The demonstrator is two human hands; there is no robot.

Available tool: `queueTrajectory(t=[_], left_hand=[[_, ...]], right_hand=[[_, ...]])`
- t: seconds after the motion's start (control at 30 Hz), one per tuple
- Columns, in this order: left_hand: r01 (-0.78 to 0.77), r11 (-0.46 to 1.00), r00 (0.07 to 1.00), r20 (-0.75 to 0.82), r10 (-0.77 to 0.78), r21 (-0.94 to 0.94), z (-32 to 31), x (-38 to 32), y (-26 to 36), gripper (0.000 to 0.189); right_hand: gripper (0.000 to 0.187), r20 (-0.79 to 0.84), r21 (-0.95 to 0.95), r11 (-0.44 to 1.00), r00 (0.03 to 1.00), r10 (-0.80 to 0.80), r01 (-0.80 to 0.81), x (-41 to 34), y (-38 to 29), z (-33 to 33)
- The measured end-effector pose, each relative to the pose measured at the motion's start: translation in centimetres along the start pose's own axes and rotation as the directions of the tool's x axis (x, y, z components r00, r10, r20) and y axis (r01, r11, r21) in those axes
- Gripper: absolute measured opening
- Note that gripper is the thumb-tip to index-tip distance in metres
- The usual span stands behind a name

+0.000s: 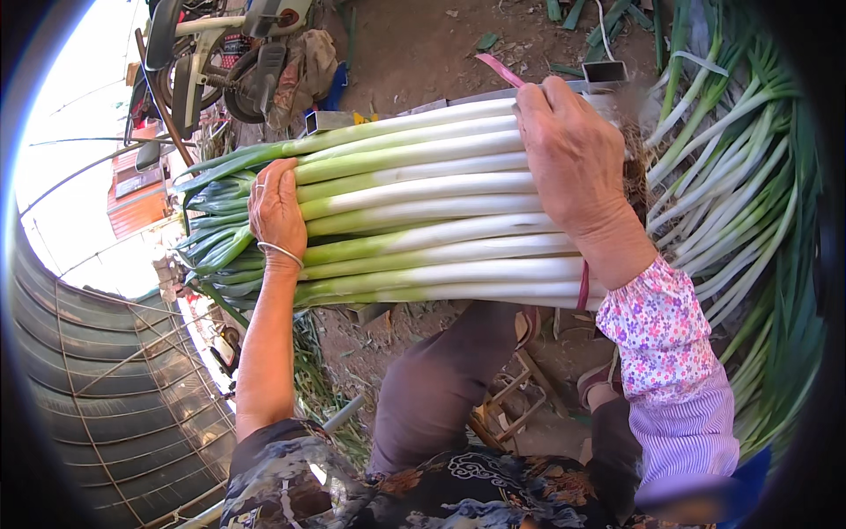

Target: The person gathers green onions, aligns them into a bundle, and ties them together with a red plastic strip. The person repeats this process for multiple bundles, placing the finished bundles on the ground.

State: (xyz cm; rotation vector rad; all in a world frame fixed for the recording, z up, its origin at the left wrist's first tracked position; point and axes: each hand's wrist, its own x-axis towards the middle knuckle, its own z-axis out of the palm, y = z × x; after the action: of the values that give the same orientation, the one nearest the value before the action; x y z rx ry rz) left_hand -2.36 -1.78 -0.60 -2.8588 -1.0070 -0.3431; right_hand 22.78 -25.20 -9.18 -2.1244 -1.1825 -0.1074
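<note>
A wide bundle of long Welsh onions point(423, 205) lies across a metal frame before me, white shanks to the right and green leaves to the left. My left hand point(277, 205) wraps over the pale green part near the leaves, wearing a ring and a bangle. Over the white ends, my right hand point(572, 155) pinches a pink tie strip point(500, 70), whose loose end sticks out past the fingertips at the far edge. A darker pink stretch of tie crosses the near edge of the bundle; my right hand and wrist hide the part between.
Loose, thinner onions point(733, 192) are heaped at the right. Square metal tube ends point(605, 71) project beyond the bundle. A parked two-wheeler point(225, 59) stands at the far left. Below are my knee point(429, 397) and a small wooden stool point(515, 403). Leaf scraps litter the dirt floor point(410, 46).
</note>
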Motion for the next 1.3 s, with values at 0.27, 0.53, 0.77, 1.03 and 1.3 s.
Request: queueTrajectory(t=[0.27, 0.53, 0.77, 1.03, 1.3], left_hand=[[-0.003, 1.000, 1.000, -0.031, 0.004, 0.031, 0.2, 0.5, 0.7, 0.017], [-0.022, 0.999, 1.000, -0.007, 0.022, 0.028, 0.2, 0.8, 0.8, 0.017], [-0.006, 1.000, 1.000, 0.030, 0.006, 0.000, -0.3, 1.4, 0.7, 0.020], [0.025, 0.999, 0.996, 0.085, -0.022, -0.037, -0.3, 1.6, 0.2, 0.025], [0.036, 0.999, 0.992, 0.119, -0.041, 0.041, -0.5, 1.2, 0.4, 0.035]], right_hand=[[0.016, 0.077, -0.008, 0.998, 0.995, 0.066, -0.066, 1.8, -0.8, -0.2], [0.020, 0.058, -0.046, 0.991, 0.990, 0.129, -0.126, 2.3, -0.6, 0.6], [0.014, 0.096, -0.069, 0.969, 0.965, 0.244, -0.238, 2.5, -0.7, 1.0], [0.006, 0.089, -0.029, 0.960, 0.956, 0.281, -0.279, 3.8, -1.3, 1.6], [0.008, 0.161, -0.158, 0.949, 0.941, 0.299, -0.274, 3.3, -1.2, 1.2]])
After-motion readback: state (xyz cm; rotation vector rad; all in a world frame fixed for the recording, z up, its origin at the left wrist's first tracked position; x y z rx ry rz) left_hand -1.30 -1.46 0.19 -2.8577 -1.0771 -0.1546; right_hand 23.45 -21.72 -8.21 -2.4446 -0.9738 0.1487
